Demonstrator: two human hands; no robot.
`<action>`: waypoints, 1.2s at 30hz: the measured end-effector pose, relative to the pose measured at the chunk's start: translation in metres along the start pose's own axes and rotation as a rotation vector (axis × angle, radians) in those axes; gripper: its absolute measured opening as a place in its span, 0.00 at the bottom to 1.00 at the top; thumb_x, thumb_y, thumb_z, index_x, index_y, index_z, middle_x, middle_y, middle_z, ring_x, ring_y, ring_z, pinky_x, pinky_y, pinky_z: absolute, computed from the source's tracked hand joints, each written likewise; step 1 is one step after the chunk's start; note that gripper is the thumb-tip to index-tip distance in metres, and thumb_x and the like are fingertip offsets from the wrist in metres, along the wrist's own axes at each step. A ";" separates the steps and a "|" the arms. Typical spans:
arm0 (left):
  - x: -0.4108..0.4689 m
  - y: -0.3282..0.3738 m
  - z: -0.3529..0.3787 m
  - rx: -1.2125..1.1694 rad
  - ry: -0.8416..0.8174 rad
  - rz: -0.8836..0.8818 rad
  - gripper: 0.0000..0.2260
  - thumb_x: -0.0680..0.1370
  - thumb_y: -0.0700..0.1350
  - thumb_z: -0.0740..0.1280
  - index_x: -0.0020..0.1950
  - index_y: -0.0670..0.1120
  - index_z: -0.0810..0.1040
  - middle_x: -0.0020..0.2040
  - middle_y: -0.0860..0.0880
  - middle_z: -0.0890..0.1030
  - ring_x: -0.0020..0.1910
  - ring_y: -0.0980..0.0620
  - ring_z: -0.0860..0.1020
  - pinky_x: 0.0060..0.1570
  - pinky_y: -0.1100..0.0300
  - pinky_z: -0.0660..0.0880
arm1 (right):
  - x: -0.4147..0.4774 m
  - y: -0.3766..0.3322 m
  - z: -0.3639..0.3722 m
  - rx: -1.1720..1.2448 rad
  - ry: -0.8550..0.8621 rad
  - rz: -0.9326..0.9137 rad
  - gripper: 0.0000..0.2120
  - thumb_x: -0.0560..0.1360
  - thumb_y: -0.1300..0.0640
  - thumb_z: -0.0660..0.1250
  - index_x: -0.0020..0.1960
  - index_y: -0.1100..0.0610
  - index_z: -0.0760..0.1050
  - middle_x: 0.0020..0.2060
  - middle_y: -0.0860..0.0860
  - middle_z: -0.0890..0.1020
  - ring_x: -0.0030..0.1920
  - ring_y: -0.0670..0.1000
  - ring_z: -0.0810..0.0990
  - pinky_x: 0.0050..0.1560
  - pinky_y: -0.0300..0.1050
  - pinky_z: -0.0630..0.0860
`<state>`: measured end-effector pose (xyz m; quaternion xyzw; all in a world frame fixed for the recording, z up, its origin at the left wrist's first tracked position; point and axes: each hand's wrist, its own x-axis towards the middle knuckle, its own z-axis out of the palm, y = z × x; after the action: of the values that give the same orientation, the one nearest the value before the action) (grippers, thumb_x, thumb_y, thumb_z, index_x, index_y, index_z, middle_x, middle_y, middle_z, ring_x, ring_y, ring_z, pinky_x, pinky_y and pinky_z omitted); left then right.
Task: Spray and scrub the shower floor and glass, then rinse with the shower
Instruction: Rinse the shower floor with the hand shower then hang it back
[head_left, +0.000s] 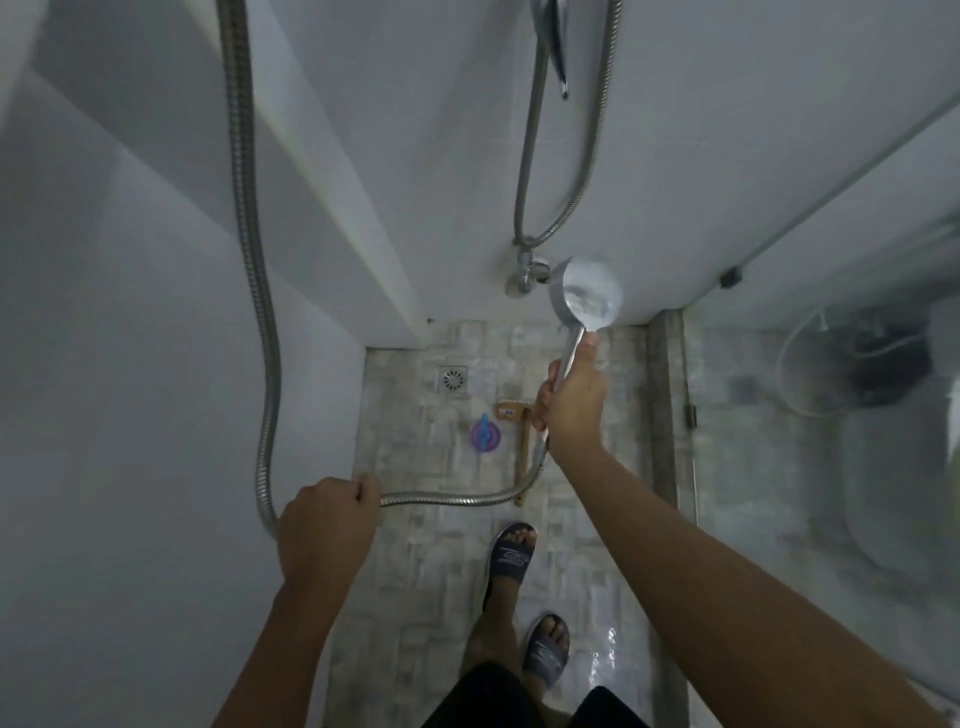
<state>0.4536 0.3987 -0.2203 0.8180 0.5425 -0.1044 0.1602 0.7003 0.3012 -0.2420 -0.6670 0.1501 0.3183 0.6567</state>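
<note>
So we were standing in the shower in our slides, looking straight down at the floor drain in the tiled shower floor. Our right hand was wrapped tight around the handle of the shower head, which sat up and to the right of the drain, its face turned toward us, close to the wall valve. Our left hand was closed on the metal hose, well below the drain and off to its left. The scrub brush lay flat on the tiles just below and right of the drain, with the purple spray bottle right beside it. The glass panel stood far right of the drain.
</note>
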 end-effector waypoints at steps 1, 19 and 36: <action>-0.012 0.000 0.001 -0.007 -0.008 0.005 0.27 0.81 0.52 0.60 0.23 0.45 0.73 0.23 0.48 0.74 0.24 0.47 0.74 0.27 0.59 0.68 | -0.010 0.006 -0.011 -0.011 -0.003 -0.001 0.34 0.73 0.26 0.52 0.32 0.57 0.68 0.23 0.54 0.66 0.20 0.50 0.66 0.24 0.40 0.64; -0.141 -0.063 0.019 0.068 -0.007 0.050 0.27 0.80 0.49 0.64 0.21 0.47 0.67 0.20 0.50 0.69 0.20 0.51 0.69 0.24 0.62 0.59 | -0.133 0.089 -0.080 -0.023 -0.142 0.135 0.33 0.77 0.28 0.51 0.33 0.57 0.67 0.21 0.54 0.64 0.20 0.50 0.62 0.23 0.37 0.62; -0.071 -0.139 -0.015 0.168 -0.021 0.072 0.24 0.81 0.52 0.62 0.25 0.47 0.73 0.23 0.49 0.73 0.23 0.49 0.70 0.27 0.60 0.61 | -0.179 0.160 0.022 -0.049 -0.182 0.348 0.34 0.74 0.25 0.50 0.31 0.55 0.66 0.21 0.52 0.63 0.19 0.49 0.60 0.23 0.36 0.58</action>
<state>0.2973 0.3936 -0.2025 0.8463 0.5005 -0.1521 0.1005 0.4620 0.2687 -0.2545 -0.6152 0.1953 0.4895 0.5864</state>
